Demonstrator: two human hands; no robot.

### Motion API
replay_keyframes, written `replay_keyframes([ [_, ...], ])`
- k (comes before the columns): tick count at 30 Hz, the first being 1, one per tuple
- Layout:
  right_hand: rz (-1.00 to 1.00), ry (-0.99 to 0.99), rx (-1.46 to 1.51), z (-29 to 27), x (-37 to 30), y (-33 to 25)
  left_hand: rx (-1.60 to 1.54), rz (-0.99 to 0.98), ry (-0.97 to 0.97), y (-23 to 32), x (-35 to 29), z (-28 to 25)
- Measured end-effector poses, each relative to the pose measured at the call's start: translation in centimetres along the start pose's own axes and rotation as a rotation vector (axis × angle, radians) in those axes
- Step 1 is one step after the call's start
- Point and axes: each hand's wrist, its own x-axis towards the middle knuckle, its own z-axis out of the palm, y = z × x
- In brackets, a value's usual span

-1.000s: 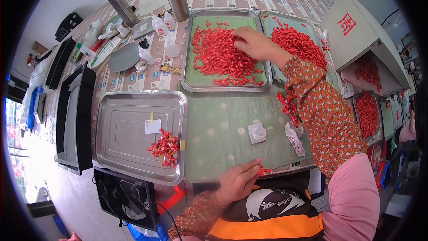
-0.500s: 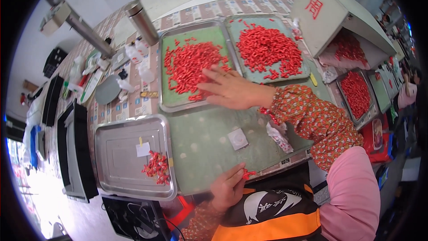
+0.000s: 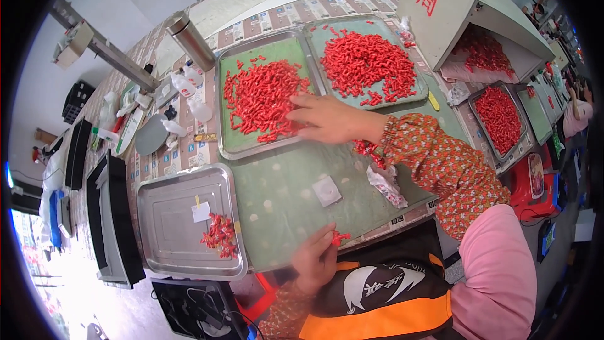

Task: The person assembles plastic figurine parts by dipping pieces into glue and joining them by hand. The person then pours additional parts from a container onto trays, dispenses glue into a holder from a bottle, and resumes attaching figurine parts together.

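My right hand (image 3: pixel 333 118) reaches across the near right rim of a metal tray (image 3: pixel 221 104) lined with green. Its fingers are stretched out at the edge of a heap of small red twisted pieces (image 3: pixel 264 97), and nothing is seen gripped in them. By the table's near edge my left hand (image 3: pixel 314 260) is closed, with a small red piece (image 3: pixel 340 238) sticking out past its fingertips. Between the hands a small white square pad (image 3: pixel 326 191) lies on the green mat (image 3: pixel 283 204). Right of it are a crumpled white wrapper (image 3: pixel 387 186) and a red cluster (image 3: pixel 370 151).
A second tray (image 3: pixel 314 31) of red pieces adjoins the first. At left, a metal tray (image 3: pixel 170 226) holds a few red pieces (image 3: pixel 221 234) and a paper slip. A steel flask (image 3: pixel 190 41) and white bottles (image 3: pixel 182 84) stand behind; a box (image 3: pixel 440 9) stands far right.
My right hand's fingers have drawn closer together at the heap's edge. The left hand stays low, still holding the red piece. The whole view has shifted slightly.
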Motion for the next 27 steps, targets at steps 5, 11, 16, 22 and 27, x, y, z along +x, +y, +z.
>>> replay_keyframes([
  [5, 0.064, -0.104, -0.065, -2.2, -1.1, 0.1, -0.061, -0.031, 0.040, -0.2, -0.2, 0.3],
  [11, 0.095, -0.076, -0.087, -1.9, -1.1, -1.0, -0.046, -0.003, 0.030, -0.2, -0.3, -0.1],
  [16, 0.014, 0.047, -0.223, -0.4, 2.3, -2.4, -0.030, 0.027, 0.039, -0.2, -0.3, 0.2],
  [22, 0.069, -0.012, -0.292, 1.5, 6.0, -1.0, -0.035, 0.007, 0.047, -0.2, -0.5, 0.6],
  [27, 0.253, -0.029, -0.186, 0.5, 6.1, 0.4, 0.031, -0.001, 0.005, 0.1, -0.1, 0.3],
])
